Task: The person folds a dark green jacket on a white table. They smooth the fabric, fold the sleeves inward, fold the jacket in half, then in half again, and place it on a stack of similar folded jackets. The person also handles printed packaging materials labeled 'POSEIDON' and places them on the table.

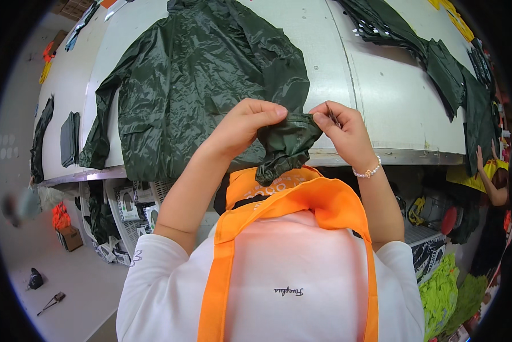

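One left hand [246, 126] and one right hand [348, 133] hold one green jacket [193, 82].

Right of the right hand [344, 130], a broad stretch of bare white tabletop [395, 114] lets a hand pass, as far as the stacked dark green garments [390, 31] at the far right. Between it and the left hand [246, 126], the bunched sleeve cuff [290, 137] bars the way. Leftward, the rain jacket [193, 74] blankets the table; beyond it, a gap narrows frontward beside a folded dark garment [70, 139].
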